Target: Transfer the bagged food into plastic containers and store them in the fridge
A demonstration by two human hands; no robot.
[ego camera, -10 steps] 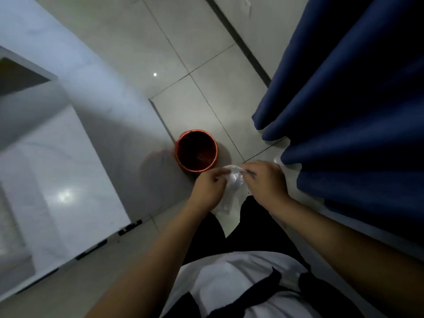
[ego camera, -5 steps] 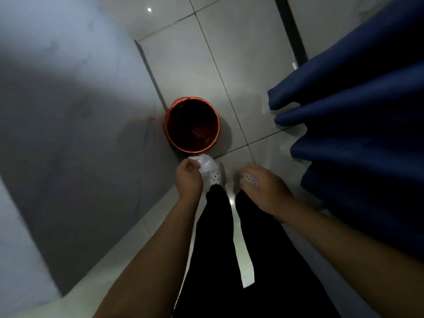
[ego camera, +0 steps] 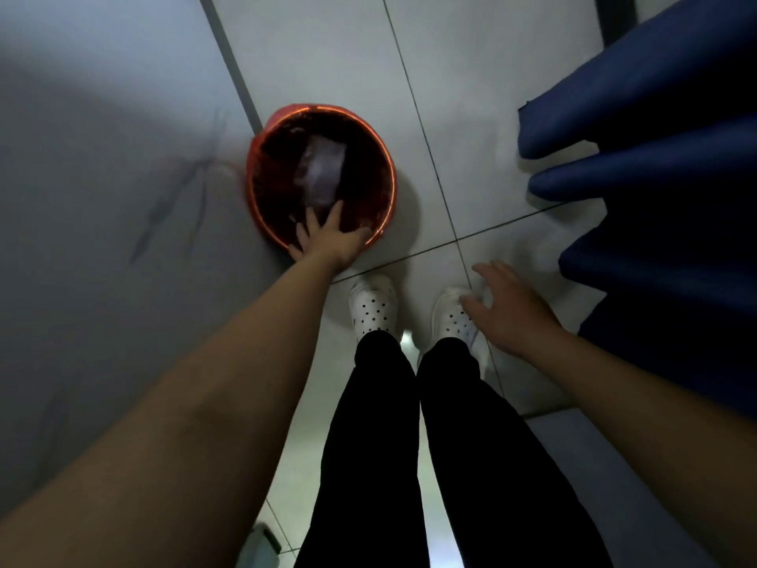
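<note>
A round red bin (ego camera: pixel 262 166) stands on the tiled floor against a pale wall. A crumpled clear plastic bag (ego camera: pixel 321 174) lies inside it, blurred. My left hand (ego camera: pixel 327 237) reaches over the bin's near rim with fingers spread, just below the bag and apart from it. My right hand (ego camera: pixel 512 309) hovers open above my right shoe, holding nothing.
Dark blue curtain folds (ego camera: pixel 655 157) hang at the right. A pale marble wall (ego camera: pixel 102 198) runs along the left. My black trousers and white perforated shoes (ego camera: pixel 372 309) stand on grey floor tiles just behind the bin.
The white bag that both hands held has left my hands and now lies in the red bin. My left hand has stretched over the bin and opened; the right hand has dropped away, open.
</note>
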